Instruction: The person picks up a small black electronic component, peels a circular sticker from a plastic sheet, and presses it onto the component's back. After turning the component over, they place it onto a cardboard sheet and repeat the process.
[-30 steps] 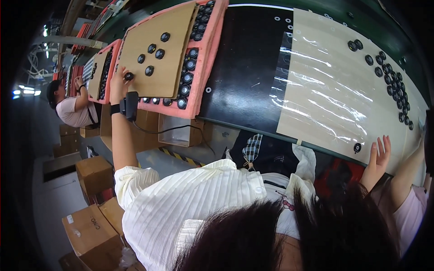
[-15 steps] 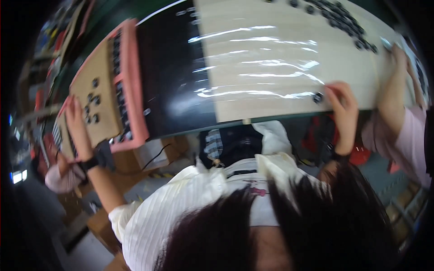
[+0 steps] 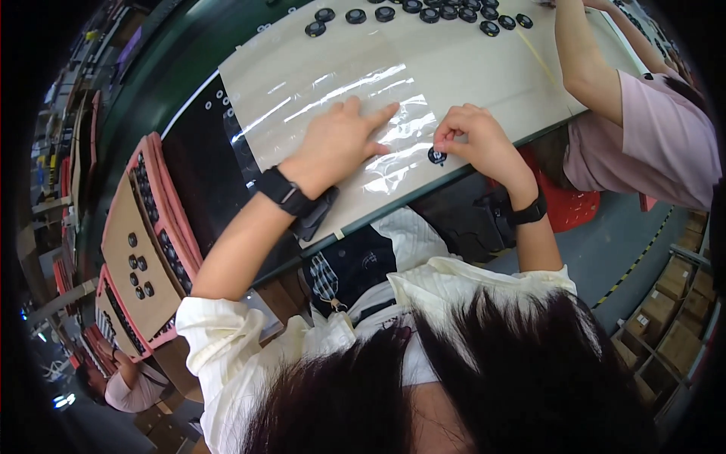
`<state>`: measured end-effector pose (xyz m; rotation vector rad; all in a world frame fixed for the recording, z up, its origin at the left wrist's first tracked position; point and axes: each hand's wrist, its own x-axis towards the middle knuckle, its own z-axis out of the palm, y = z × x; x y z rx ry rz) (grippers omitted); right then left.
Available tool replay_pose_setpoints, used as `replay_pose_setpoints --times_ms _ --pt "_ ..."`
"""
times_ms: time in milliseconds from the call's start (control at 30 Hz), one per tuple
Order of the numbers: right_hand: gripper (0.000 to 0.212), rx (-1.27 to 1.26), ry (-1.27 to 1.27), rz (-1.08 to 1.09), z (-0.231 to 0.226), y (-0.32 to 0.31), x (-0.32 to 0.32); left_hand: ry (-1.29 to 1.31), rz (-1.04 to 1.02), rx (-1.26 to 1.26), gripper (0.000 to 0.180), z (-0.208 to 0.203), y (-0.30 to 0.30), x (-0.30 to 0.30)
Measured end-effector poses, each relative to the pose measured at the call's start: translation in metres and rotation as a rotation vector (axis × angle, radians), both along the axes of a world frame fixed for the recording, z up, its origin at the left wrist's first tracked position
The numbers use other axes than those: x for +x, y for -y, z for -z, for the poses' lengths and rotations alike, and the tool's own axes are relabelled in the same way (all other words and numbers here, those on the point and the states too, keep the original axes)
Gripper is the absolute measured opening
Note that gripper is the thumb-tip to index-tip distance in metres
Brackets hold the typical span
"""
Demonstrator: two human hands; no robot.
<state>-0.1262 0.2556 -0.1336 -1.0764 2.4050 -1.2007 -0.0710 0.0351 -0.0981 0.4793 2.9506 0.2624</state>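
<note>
My left hand (image 3: 338, 144) lies with fingers spread on a clear, shiny plastic sheet (image 3: 389, 94) that covers part of the cream board. Thumb and index finger of my right hand (image 3: 476, 140) are pinched together at a small black round part (image 3: 436, 157) with a pale mark on its face, at the sheet's right edge. The pinch seems to hold that part by its upper edge; the fingertips hide the contact. Several similar black round parts (image 3: 429, 14) lie along the far side of the board.
A pink-rimmed tray (image 3: 168, 200) with black parts, and a brown cardboard sheet (image 3: 121, 265) bearing several more, stand at the left. A black mat (image 3: 198, 170) borders the cream board (image 3: 514, 83). A co-worker's arm (image 3: 578, 53) reaches over the board's right side.
My left hand has moved from the cardboard at the left onto the plastic sheet. My right hand has come to the black round part. The view has turned and shifted.
</note>
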Motion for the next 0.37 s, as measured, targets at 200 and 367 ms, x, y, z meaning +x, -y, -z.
replay_pose_setpoints --times_ms 200,367 --pt "0.006 -0.068 -0.065 -0.253 -0.019 -0.003 -0.005 0.142 -0.01 -0.053 0.061 0.004 0.0 -0.009" --pt "0.006 -0.316 0.262 -0.192 -0.058 -0.021 0.005 0.311 -0.005 -0.039 0.064 -0.012 0.008 -0.024"
